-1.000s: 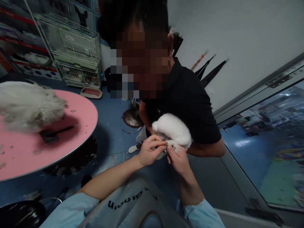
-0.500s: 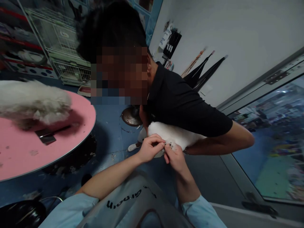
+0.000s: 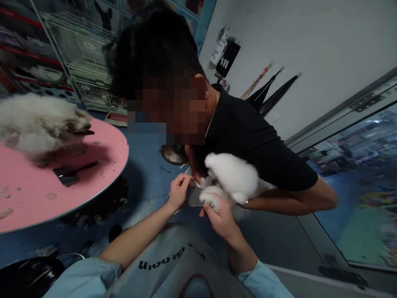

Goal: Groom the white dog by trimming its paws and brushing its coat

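Note:
A fluffy white dog (image 3: 234, 176) rests in the arms of a person in a black shirt (image 3: 248, 136). My right hand (image 3: 223, 221) is closed around one of its paws (image 3: 211, 196), with the dark nails or pads showing near my thumb. To the left of that paw, my left hand (image 3: 180, 190) is raised with its fingertips pinched together. Whatever may be between those fingertips is too small to make out. The other person's hand (image 3: 197, 174) is close to my left fingertips, at the dog's other paw.
At left, a second, shaggy dog (image 3: 40, 124) stands on a round pink table (image 3: 102, 190) beside a slicker brush (image 3: 66, 176) and loose hair tufts. Wire cages (image 3: 83, 49) stand behind. A glass door (image 3: 356, 198) is at right. A black stool (image 3: 31, 275) sits at lower left.
My left hand has moved left, away from the paw and my right hand. My right hand keeps the paw, slightly lower. The held dog's head has come up; the table dog has turned its head.

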A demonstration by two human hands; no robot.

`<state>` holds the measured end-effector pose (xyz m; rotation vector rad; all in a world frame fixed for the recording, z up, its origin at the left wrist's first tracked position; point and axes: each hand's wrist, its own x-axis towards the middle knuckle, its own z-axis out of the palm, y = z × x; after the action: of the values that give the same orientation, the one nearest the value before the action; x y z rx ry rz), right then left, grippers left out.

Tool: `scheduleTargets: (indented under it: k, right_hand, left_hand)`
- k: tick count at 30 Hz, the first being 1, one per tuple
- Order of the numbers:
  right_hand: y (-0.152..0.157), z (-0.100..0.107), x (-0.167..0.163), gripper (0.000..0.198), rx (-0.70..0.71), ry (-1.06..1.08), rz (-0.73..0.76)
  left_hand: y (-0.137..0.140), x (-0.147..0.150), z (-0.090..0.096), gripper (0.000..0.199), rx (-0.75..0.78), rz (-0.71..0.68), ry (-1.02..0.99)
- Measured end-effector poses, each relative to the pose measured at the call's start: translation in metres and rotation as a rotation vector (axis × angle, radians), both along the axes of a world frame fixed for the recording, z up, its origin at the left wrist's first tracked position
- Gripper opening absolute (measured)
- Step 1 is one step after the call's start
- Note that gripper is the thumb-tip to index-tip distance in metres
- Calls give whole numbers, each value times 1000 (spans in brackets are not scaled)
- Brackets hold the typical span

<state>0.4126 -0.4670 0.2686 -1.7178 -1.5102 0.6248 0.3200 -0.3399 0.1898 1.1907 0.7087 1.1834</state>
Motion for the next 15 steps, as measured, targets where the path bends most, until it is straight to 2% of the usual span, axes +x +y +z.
scheduleTargets:
  k: [3, 5, 7, 12, 15]
  right_hand:
    - [-4, -19, -6, 19, 74, -133, 77]
    - [-8, -32, -5, 19, 111, -211, 50]
    - [-13, -43, 1, 19, 87, -239, -8]
    - [-29, -62, 19, 15, -75, -186, -54]
    - [-43, -72, 28, 15, -47, -202, -148]
  left_hand:
    - [7, 6, -36, 28, -277, -100, 58]
    - [9, 12, -53, 31, -348, -202, 59]
    - [10, 17, -63, 32, -353, -287, 40]
    - [13, 28, -69, 35, -292, -374, 38]
    - [10, 37, -58, 30, -208, -430, 29]
